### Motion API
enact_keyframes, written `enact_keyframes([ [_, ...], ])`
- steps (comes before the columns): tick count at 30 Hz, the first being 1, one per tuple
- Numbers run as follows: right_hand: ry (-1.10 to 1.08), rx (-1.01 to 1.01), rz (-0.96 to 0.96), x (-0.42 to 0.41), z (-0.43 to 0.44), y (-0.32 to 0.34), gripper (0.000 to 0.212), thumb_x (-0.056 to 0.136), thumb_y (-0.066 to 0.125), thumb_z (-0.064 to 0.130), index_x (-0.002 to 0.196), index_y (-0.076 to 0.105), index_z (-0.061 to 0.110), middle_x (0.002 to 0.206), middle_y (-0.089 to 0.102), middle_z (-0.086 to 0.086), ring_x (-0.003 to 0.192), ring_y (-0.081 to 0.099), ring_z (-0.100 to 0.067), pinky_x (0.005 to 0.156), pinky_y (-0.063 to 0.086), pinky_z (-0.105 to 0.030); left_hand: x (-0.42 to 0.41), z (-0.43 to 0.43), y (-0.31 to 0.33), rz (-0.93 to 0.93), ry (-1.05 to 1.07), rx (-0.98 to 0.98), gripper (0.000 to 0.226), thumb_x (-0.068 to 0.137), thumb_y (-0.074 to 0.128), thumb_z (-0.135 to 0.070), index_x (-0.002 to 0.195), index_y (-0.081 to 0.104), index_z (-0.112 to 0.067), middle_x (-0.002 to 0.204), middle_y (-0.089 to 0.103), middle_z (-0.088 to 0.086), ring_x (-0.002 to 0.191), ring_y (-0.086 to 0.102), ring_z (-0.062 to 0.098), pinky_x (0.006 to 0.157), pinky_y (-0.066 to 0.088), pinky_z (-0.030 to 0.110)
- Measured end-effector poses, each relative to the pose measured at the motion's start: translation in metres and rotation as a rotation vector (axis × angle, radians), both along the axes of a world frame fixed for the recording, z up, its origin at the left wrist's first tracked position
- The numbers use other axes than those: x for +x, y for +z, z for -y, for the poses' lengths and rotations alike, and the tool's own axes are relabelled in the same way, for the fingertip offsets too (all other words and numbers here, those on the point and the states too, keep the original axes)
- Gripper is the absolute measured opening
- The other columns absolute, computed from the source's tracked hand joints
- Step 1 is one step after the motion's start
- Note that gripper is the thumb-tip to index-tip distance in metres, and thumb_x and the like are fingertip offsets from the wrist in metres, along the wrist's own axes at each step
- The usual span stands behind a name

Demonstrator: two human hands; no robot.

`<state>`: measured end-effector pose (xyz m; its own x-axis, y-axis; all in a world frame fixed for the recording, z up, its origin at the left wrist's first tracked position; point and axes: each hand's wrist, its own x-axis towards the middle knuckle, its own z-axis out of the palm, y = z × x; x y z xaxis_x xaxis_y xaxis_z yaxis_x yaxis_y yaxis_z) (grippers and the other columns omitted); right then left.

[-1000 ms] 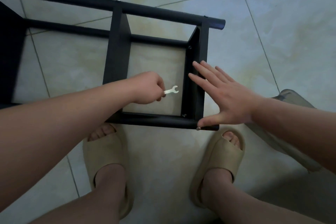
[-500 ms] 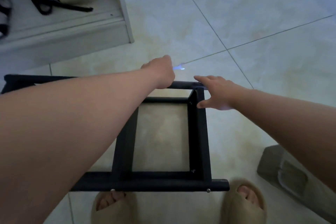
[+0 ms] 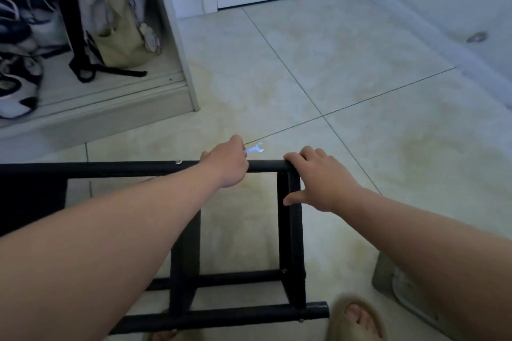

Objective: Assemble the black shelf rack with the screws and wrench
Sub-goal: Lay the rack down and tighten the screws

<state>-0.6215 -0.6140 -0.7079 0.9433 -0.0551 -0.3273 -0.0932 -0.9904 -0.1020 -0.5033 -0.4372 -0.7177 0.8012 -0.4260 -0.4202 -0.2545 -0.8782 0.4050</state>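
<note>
Floor tile (image 3: 346, 69) carries the black shelf rack (image 3: 288, 230), which lies on its side toward the floor's near edge, its long tubes running left to right with short crosspieces between them. The left hand (image 3: 227, 167) rests on the far tube with its fingers curled tight around the handle of a small silvery wrench (image 3: 256, 148). The wrench's forked end pokes out to the right of the knuckles, just beyond the tube and over bare tile. The right hand (image 3: 318, 178) clamps the rack's far right corner, fingers hooked over the end of the far tube and thumb pressed against the end crosspiece. A screw head (image 3: 178, 162) shows on top of the far tube, just left of the left hand. A beige slipper (image 3: 356, 318) with toes in it sits at the near edge, beside the rack's near right corner. At the floor's far left corner a pale cabinet (image 3: 177, 69) stands open, holding a beige bag (image 3: 122, 36) with black straps and some shoes (image 3: 16, 91).
</note>
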Motion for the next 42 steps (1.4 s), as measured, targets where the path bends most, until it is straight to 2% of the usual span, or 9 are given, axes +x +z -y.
enact_keyframes([
  [10, -0.034, 0.034, 0.291, -0.141, -0.072, 0.081, 0.036, 0.096, 0.065, 0.026, 0.129, 0.056, 0.018, 0.120, 0.055, -0.003, 0.107, 0.050, -0.028, 0.084, 0.043, -0.036, -0.143, -0.066, 0.096, -0.012, 0.037, -0.018, 0.015, 0.098, 0.038, -0.010, 0.111, 0.045, -0.013, 0.101, 0.060, 0.007, 0.093, 0.056, 0.030, 0.079, 0.043, 0.039],
  [18, -0.072, -0.075, 0.473, -0.248, -0.136, 0.082, 0.032, 0.065, 0.086, 0.008, 0.087, 0.064, 0.009, 0.081, 0.061, -0.007, 0.069, 0.057, -0.032, 0.053, 0.039, -0.034, -0.256, -0.116, 0.079, 0.139, 0.091, -0.060, 0.006, 0.104, 0.040, -0.017, 0.102, 0.042, -0.023, 0.084, 0.058, -0.001, 0.074, 0.050, 0.018, 0.073, 0.034, 0.037],
  [22, -0.099, -0.073, 0.336, -0.289, -0.153, 0.068, 0.031, 0.077, 0.083, 0.019, 0.097, 0.062, 0.010, 0.091, 0.061, -0.006, 0.080, 0.059, -0.031, 0.060, 0.041, -0.035, -0.291, -0.133, 0.063, 0.143, 0.072, -0.070, 0.007, 0.104, 0.039, -0.020, 0.100, 0.041, -0.026, 0.087, 0.054, 0.001, 0.079, 0.046, 0.021, 0.070, 0.034, 0.035],
  [25, -0.120, -0.032, 0.200, -0.308, -0.164, 0.057, 0.030, 0.092, 0.065, 0.029, 0.115, 0.052, 0.015, 0.110, 0.056, -0.003, 0.100, 0.054, -0.028, 0.070, 0.037, -0.033, -0.308, -0.142, 0.054, 0.127, 0.035, -0.051, 0.006, 0.103, 0.039, -0.022, 0.100, 0.040, -0.027, 0.090, 0.054, 0.002, 0.085, 0.047, 0.024, 0.072, 0.036, 0.036],
  [31, -0.166, 0.079, 0.068, -0.332, -0.181, 0.052, 0.040, 0.091, 0.067, 0.030, 0.120, 0.042, 0.018, 0.116, 0.052, 0.000, 0.107, 0.051, -0.025, 0.071, 0.042, -0.032, -0.331, -0.155, 0.047, 0.020, 0.004, 0.017, 0.009, 0.099, 0.040, -0.017, 0.103, 0.041, -0.025, 0.099, 0.060, 0.004, 0.093, 0.049, 0.027, 0.078, 0.036, 0.038],
  [34, -0.168, 0.179, -0.010, -0.335, -0.180, 0.055, 0.041, 0.089, 0.072, 0.031, 0.105, 0.034, 0.025, 0.106, 0.046, 0.005, 0.103, 0.052, -0.024, 0.069, 0.038, -0.033, -0.341, -0.161, 0.049, 0.034, -0.020, 0.065, 0.011, 0.097, 0.043, -0.014, 0.104, 0.043, -0.022, 0.099, 0.064, 0.002, 0.092, 0.052, 0.026, 0.079, 0.034, 0.038],
  [37, -0.170, 0.218, -0.098, -0.334, -0.176, 0.060, 0.049, 0.084, 0.078, 0.038, 0.099, 0.032, 0.029, 0.104, 0.047, 0.008, 0.101, 0.054, -0.023, 0.072, 0.047, -0.037, -0.346, -0.165, 0.051, 0.027, -0.028, 0.091, 0.011, 0.096, 0.045, -0.015, 0.106, 0.047, -0.019, 0.098, 0.065, 0.003, 0.094, 0.056, 0.027, 0.081, 0.037, 0.039],
  [39, -0.177, 0.200, -0.118, -0.334, -0.176, 0.063, 0.059, 0.077, 0.082, 0.047, 0.109, 0.037, 0.028, 0.114, 0.051, 0.004, 0.108, 0.052, -0.025, 0.081, 0.052, -0.043, -0.347, -0.168, 0.054, -0.015, -0.035, 0.109, 0.012, 0.097, 0.044, -0.015, 0.108, 0.049, -0.018, 0.100, 0.065, 0.003, 0.094, 0.057, 0.027, 0.081, 0.036, 0.038],
  [42, -0.159, 0.058, -0.103, -0.336, -0.179, 0.065, 0.113, 0.065, 0.083, 0.065, 0.151, 0.021, 0.025, 0.148, 0.035, -0.007, 0.137, 0.035, -0.031, 0.107, 0.043, -0.046, -0.348, -0.173, 0.057, -0.085, -0.042, 0.137, 0.013, 0.097, 0.042, -0.015, 0.107, 0.050, -0.018, 0.101, 0.064, 0.004, 0.091, 0.056, 0.025, 0.080, 0.036, 0.037],
])
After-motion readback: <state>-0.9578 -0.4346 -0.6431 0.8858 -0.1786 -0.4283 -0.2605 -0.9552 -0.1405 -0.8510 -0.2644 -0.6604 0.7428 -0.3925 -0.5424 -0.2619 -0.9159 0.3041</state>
